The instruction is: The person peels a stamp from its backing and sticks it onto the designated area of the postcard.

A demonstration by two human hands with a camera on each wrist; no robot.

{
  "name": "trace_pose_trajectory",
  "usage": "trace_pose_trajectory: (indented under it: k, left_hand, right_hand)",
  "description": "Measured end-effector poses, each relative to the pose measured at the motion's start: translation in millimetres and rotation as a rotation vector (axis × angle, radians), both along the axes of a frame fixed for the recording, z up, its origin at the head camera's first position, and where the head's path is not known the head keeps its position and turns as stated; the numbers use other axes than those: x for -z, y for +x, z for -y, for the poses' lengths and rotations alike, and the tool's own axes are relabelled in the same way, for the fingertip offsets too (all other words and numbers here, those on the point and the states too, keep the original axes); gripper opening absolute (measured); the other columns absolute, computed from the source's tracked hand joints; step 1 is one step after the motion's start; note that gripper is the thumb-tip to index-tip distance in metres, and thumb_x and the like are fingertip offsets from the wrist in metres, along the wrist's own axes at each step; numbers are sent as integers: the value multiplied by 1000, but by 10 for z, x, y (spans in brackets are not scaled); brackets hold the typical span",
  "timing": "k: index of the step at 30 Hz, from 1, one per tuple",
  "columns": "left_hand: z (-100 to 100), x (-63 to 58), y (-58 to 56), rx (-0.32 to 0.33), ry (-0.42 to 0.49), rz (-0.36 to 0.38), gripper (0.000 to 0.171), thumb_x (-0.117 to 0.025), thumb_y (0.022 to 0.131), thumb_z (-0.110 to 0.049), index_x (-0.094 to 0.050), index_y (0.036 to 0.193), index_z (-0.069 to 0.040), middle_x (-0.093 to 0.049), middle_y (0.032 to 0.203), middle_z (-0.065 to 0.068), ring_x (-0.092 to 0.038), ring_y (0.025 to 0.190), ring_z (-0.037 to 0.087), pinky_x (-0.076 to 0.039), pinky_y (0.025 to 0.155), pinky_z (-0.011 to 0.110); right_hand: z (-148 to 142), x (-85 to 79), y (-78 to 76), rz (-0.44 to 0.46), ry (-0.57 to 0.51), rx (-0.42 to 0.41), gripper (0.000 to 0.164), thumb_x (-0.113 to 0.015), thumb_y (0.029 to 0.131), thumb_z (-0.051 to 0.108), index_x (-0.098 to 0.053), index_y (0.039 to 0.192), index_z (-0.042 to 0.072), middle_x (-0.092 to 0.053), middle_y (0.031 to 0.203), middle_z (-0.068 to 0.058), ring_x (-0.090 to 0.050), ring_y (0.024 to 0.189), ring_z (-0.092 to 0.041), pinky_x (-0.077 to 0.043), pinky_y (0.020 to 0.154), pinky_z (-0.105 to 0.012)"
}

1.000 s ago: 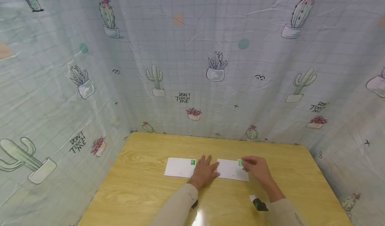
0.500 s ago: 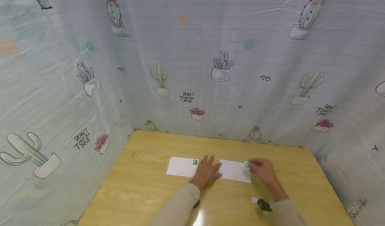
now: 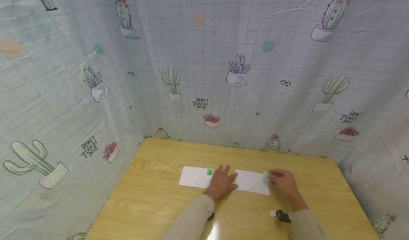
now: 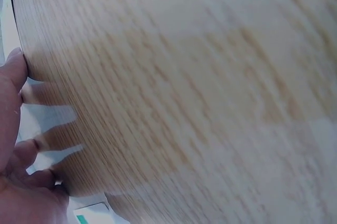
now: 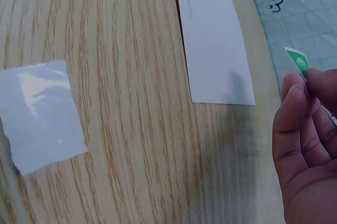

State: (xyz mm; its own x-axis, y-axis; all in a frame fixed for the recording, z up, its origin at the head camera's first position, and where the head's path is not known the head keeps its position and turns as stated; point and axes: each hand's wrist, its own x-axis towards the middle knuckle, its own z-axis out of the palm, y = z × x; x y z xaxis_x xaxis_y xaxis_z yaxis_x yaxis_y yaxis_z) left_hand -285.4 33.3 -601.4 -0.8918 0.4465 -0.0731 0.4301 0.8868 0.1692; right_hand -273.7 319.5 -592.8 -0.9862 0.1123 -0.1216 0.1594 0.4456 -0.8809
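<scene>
Between thumb and fingertips my right hand [image 3: 282, 182] pinches a small green stamp [image 5: 299, 61] with a white border. In the head view it overlaps the upper right corner of the right-hand white envelope [image 3: 251, 181]; the right wrist view shows the stamp raised off the paper. My left hand [image 3: 221, 184] lies with fingers spread on the table, its thumb side at the left edge of that envelope. To its left lies a second white envelope [image 3: 193, 177], bearing a green stamp [image 3: 209, 172] in its upper right corner. The left hand partly covers this one's right end.
A small glossy piece of backing paper [image 5: 42, 116] lies on the wooden table [image 3: 153, 204] near the right wrist. Dark wrist cameras [image 3: 282, 216] sit under the forearms. A cactus-print curtain [image 3: 204, 73] surrounds the table's far and side edges.
The whole scene has shifted slightly rightward in the head view. My right hand, with the stamp, has edged a little right relative to the envelope. The left hand keeps its place.
</scene>
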Motion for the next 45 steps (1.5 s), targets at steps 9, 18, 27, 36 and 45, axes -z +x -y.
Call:
trace_pose_trajectory:
  k: [9,18,27,36,45]
  left_hand:
    - [-28,110,-55,-6,-20,-2,54,-52,105,-56,-50,155,-37,-36,170,8,-33,157,40,-36,126,50]
    - [-14,87,-46,-17,1,6,54,-55,104,-54,-51,154,-36,-38,169,8,-34,157,39,-36,126,50]
    - [-10,13,-2,-20,8,25,53,-54,104,-53,-51,155,-36,-37,170,8,-33,158,39,-34,127,48]
    - [7,2,-12,-14,-17,8,54,-56,104,-53,-52,154,-34,-39,169,9,-35,156,40,-36,126,50]
    - [-7,-2,-13,-5,10,21,54,-56,104,-52,-52,154,-32,-38,169,10,-34,157,41,-35,126,50]
  right_hand:
    - [11,16,-28,22,19,18,28,-62,103,11,-69,125,-5,-72,118,-20,-69,92,-15,-58,76,-20]
    - [38,41,-112,53,12,47,30,-62,102,10,-68,126,-7,-66,130,-28,-67,98,-21,-58,76,-21]
    - [18,116,-178,68,56,37,26,-64,100,9,-71,119,-6,-70,122,-27,-69,96,-22,-58,78,-26]
    - [49,170,-254,34,130,-9,20,-66,97,7,-73,111,-6,-73,110,-23,-69,87,-20,-58,74,-27]
    - [48,178,-286,56,158,-9,18,-66,95,8,-73,106,-4,-74,104,-20,-68,83,-18,-56,71,-26]
